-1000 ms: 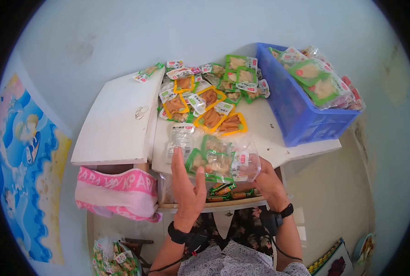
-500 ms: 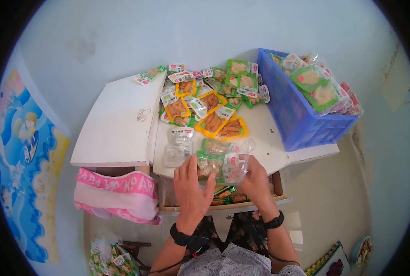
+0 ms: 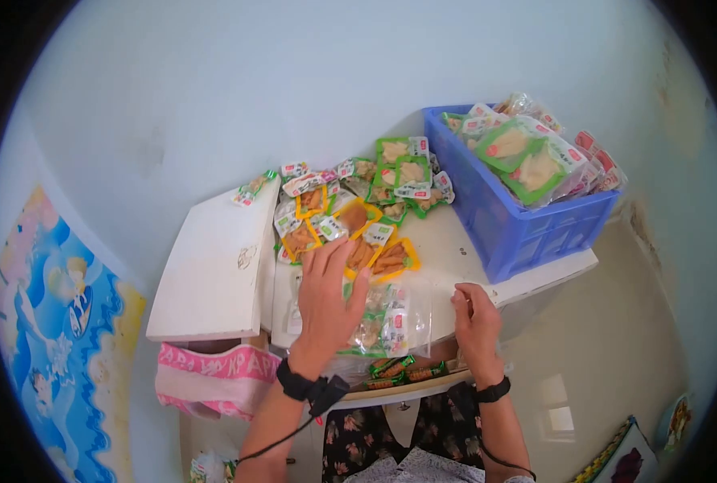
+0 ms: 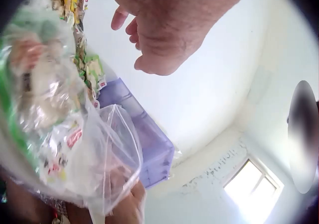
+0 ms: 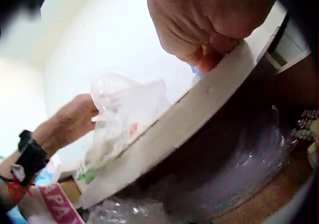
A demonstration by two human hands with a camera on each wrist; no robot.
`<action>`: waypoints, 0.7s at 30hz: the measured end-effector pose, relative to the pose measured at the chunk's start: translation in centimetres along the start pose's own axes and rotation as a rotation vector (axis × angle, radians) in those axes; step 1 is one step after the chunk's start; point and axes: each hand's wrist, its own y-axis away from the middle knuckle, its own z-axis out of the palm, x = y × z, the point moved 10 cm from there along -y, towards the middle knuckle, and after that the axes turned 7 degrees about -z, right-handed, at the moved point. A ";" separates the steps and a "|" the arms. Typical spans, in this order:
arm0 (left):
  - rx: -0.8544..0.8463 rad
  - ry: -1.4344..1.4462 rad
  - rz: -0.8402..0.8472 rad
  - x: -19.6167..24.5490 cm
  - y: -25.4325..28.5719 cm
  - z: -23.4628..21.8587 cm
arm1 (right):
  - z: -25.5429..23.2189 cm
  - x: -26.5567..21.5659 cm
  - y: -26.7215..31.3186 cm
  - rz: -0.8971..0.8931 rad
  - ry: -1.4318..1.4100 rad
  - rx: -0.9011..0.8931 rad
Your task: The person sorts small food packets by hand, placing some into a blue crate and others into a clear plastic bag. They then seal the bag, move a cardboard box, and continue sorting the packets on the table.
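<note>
A clear plastic bag (image 3: 419, 322) with several green-edged food packs (image 3: 370, 330) in it lies at the table's front edge. My left hand (image 3: 326, 298) is over the bag's left side, its fingers straight and spread toward the yellow-edged packs (image 3: 391, 259). Behind that hand a white printed pack (image 3: 294, 310) is mostly hidden. To the right of the bag is my right hand (image 3: 478, 326), fingers curled, a small gap from the bag's edge in the head view. The right wrist view shows its fingers (image 5: 209, 59) folded near the table edge.
A blue crate (image 3: 527, 229) full of packs stands at the right back. Several green-edged packs (image 3: 411, 173) are heaped by the wall. Below the tabletop, a pulled-out drawer holds small green snack packs (image 3: 411, 372). A pink and white towel (image 3: 214, 378) hangs at the left.
The bag has come down from my hands toward the tabletop. My right hand has moved off its right edge, and my left hand has moved up and left. The head view has tilted.
</note>
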 end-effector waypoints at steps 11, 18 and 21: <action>-0.769 -0.141 -0.076 -4.3 -8.3 18.9 | 0.2 2.3 -0.7 0.189 -0.256 -0.189; -0.521 -0.138 0.076 -4.0 -11.8 22.7 | 0.1 2.3 -0.9 0.179 -0.260 -0.221; -0.439 -0.247 0.028 -3.5 -13.7 22.6 | -0.2 1.9 -1.2 0.097 -0.206 -0.219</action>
